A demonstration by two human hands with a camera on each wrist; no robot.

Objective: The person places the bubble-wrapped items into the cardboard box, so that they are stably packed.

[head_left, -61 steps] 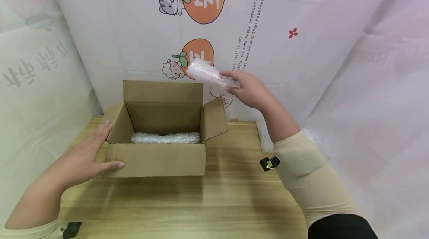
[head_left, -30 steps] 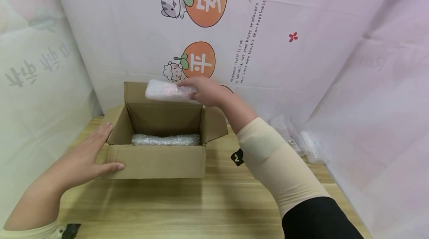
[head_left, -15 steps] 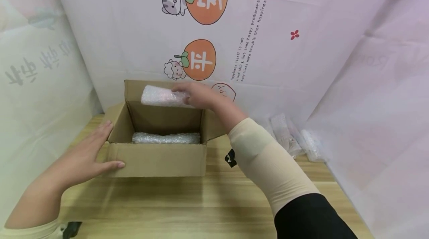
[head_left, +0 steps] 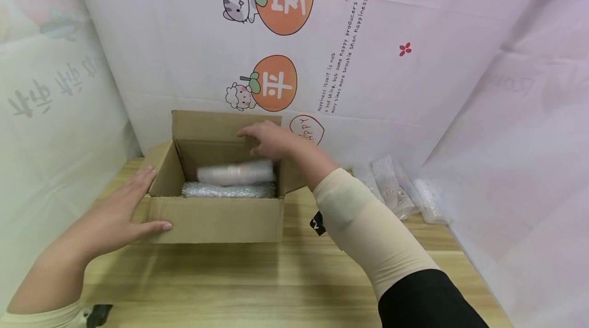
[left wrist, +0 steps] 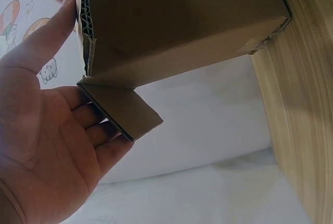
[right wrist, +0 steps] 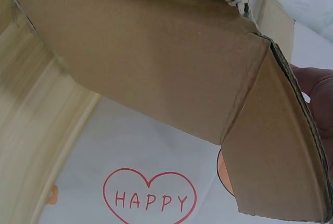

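In the head view an open cardboard box [head_left: 216,219] stands on the wooden table with its flaps spread. A blurred bubble-wrapped bundle [head_left: 235,172] is inside it, just above another bubble-wrapped roll [head_left: 227,190]. Over the box's back right, my right hand [head_left: 271,139] is apart from the bundle, its fingers loosely bent around nothing. My left hand [head_left: 115,215] rests on the box's left side, thumb on the front flap and straight fingers along the left flap. The left wrist view shows those fingers lying against the side flap [left wrist: 125,110]. In the right wrist view, a flap hides most of the right hand [right wrist: 318,96].
Several clear-wrapped packets [head_left: 391,185] lie on the table to the right, partly behind the right forearm. White printed sheets [head_left: 437,88] wall in the back and both sides. Bare wood [head_left: 221,287] spreads in front of the box.
My right hand carried the bubble-wrapped bundle left over the box and has let it go. The bundle has dropped inside. My left hand has stayed on the box.
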